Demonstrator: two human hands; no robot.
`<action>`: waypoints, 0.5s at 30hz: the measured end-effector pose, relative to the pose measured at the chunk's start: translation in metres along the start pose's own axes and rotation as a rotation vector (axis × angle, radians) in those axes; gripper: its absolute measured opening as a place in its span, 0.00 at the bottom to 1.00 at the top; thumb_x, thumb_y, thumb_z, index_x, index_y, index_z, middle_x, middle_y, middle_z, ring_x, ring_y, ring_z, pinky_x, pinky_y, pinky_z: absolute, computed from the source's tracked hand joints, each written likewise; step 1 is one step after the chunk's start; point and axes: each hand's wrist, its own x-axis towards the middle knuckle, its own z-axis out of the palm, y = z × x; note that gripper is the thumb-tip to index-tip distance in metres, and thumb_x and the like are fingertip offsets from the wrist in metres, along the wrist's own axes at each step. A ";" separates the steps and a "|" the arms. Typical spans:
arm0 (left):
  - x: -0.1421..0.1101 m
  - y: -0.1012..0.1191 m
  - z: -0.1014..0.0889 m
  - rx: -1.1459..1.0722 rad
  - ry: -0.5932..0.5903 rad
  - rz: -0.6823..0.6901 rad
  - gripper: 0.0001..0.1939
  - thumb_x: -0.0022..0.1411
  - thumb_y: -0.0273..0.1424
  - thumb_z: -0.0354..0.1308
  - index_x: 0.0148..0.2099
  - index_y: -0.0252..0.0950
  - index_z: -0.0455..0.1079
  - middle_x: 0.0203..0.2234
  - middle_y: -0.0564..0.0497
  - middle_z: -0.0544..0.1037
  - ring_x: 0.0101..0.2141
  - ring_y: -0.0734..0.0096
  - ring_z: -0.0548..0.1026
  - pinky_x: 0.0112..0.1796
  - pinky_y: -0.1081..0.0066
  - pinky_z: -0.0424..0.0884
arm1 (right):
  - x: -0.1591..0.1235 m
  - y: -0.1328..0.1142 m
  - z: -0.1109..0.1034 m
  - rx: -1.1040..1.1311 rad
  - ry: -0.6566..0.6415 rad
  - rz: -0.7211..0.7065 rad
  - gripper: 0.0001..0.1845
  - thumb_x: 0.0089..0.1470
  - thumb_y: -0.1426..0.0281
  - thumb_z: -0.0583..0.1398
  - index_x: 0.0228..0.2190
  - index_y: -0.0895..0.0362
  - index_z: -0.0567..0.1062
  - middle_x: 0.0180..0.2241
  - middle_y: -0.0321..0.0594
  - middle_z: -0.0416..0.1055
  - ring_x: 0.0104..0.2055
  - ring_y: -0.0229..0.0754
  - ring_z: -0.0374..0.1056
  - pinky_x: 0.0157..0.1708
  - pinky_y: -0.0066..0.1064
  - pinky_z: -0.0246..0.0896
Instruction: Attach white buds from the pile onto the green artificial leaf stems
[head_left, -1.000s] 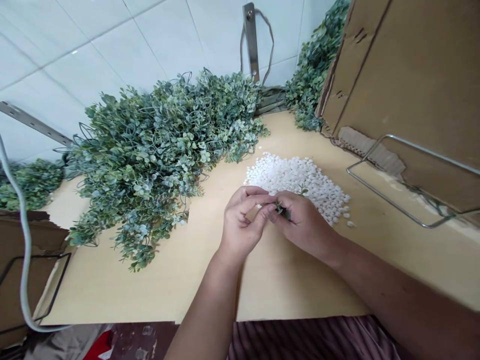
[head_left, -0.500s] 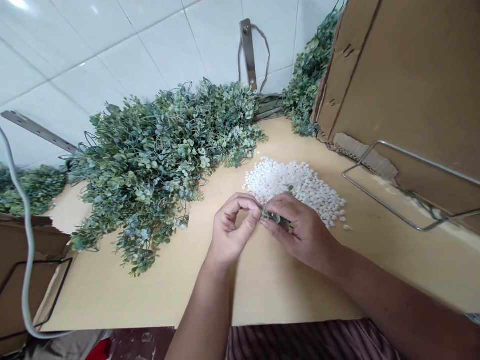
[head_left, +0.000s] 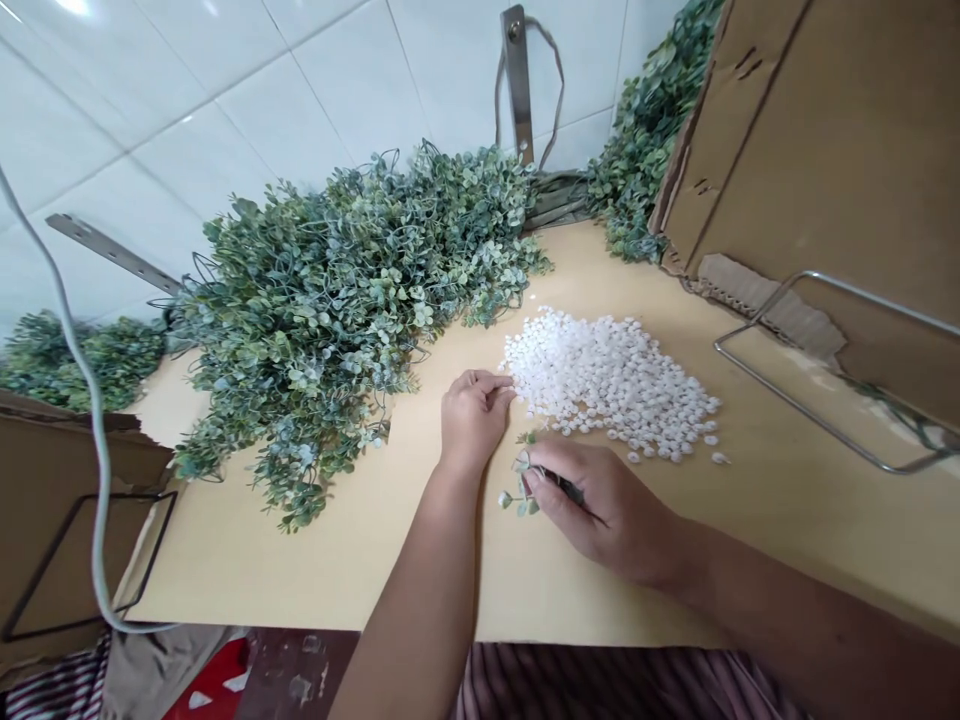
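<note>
Head view: a pale bench (head_left: pixel 300 580) stands against a white-tiled wall (head_left: pixel 337 90), with green foliage (head_left: pixel 322 290) heaped at left and white beads (head_left: pixel 607 380) piled right of centre. The right hand (head_left: pixel 604 510) pinches a leafy sprig (head_left: pixel 523 508) just before the pile. The left hand (head_left: pixel 472 420), at the sprig half a second ago, now touches the pile's left edge, fingertips together; whether they grip a bead is unclear.

The left hand (head_left: pixel 472 420) and right hand (head_left: pixel 604 510) are bare, as are both forearms (head_left: pixel 427 590). Below shows dark plum clothing (head_left: pixel 600 680) – striped or finely pleated, hard to tell which.
</note>
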 end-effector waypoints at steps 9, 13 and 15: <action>-0.004 0.010 -0.005 -0.001 -0.005 -0.041 0.04 0.53 0.26 0.56 0.31 0.36 0.72 0.26 0.51 0.74 0.28 0.71 0.71 0.34 0.70 0.66 | 0.003 0.009 -0.006 0.014 0.066 0.220 0.12 0.58 0.66 0.47 0.24 0.55 0.60 0.20 0.33 0.60 0.23 0.36 0.57 0.25 0.29 0.51; -0.006 0.019 -0.005 -0.464 0.005 -0.223 0.02 0.49 0.28 0.59 0.28 0.35 0.69 0.21 0.55 0.72 0.22 0.77 0.68 0.28 0.74 0.65 | 0.006 0.014 -0.007 0.040 0.074 0.219 0.14 0.59 0.67 0.46 0.22 0.55 0.59 0.20 0.32 0.59 0.23 0.36 0.57 0.25 0.28 0.51; -0.007 0.026 -0.006 -0.717 -0.041 -0.259 0.05 0.46 0.29 0.62 0.27 0.35 0.68 0.20 0.56 0.72 0.21 0.79 0.68 0.26 0.76 0.65 | 0.007 0.016 -0.008 0.040 0.092 0.226 0.14 0.58 0.67 0.47 0.21 0.54 0.58 0.18 0.31 0.56 0.22 0.35 0.54 0.24 0.27 0.50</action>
